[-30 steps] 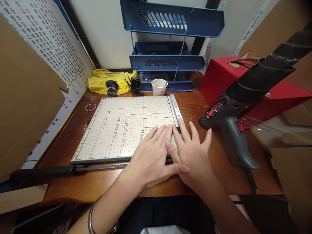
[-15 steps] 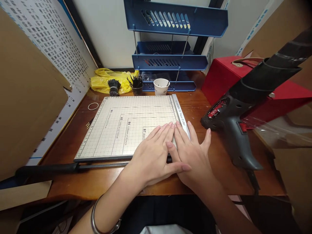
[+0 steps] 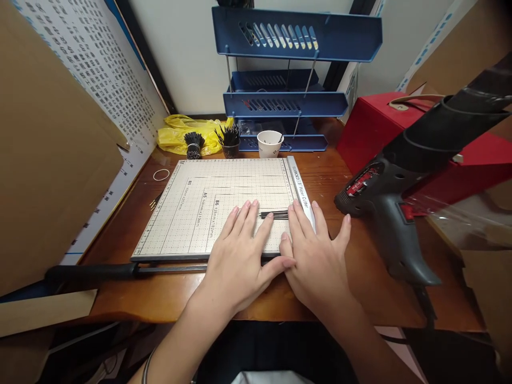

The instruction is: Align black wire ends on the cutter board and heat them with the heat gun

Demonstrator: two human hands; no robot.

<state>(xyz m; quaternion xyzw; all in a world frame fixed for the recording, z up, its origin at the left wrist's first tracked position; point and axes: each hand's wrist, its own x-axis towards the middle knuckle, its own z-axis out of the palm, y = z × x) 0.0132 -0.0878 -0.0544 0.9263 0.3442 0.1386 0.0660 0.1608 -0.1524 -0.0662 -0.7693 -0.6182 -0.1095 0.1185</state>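
- Paper cutter [image 3: 176,224]: lies flat on the wooden table [image 3: 168,298]; its black handle [image 3: 94,272] extends along the near edge, to the left.
- Black wires [image 3: 276,214]: a short row on the right part of the cutter board, between the fingers of both hands.
- Left hand [image 3: 237,261]: palm down over the board, fingers extended and moderately spread, grasping nothing visible. The index fingertip is at the wires; contact pressure cannot be told.
- Right hand [image 3: 318,258]: flat, thumb and little finger spread, other fingers close together. The fingertips cover the right end of the wires without a closed grip.
- Heat gun [image 3: 384,213]: right of the right hand, apart from it, before a red box [image 3: 372,128].
- White cup [image 3: 269,145]: behind the board.
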